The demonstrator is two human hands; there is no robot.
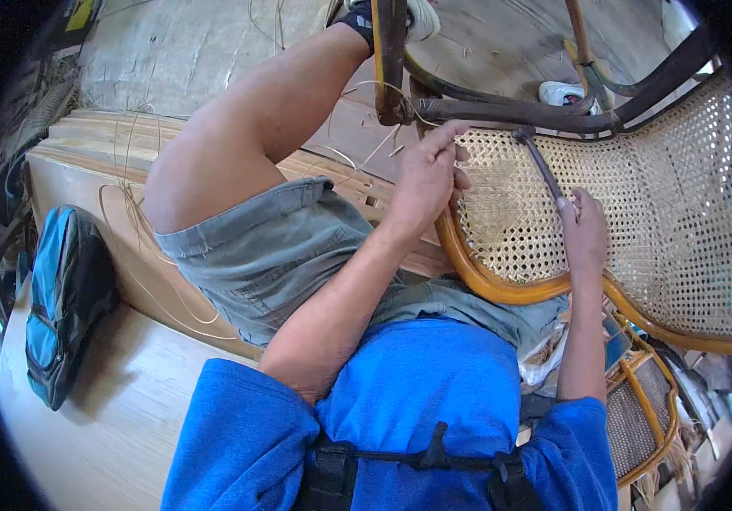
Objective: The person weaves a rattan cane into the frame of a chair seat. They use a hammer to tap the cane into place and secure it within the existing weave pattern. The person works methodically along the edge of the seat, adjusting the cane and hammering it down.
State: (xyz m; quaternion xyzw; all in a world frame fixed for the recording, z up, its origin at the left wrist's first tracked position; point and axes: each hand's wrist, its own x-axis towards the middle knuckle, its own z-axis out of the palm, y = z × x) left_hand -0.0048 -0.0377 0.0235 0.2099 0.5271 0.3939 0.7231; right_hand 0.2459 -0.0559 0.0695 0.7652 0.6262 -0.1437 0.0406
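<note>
Hands [424, 180] near rim [502, 290], hammer [542, 166] over seat [498, 213]

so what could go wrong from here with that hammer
The hammer's head is right over the woven cane panel, so a stray knock might crack strands. The left hand is at the panel's edge near the head, so a poor swing by the right hand could catch its fingers. The chair's curved rim appears to lean on the lap, so it may shift if struck.
</note>
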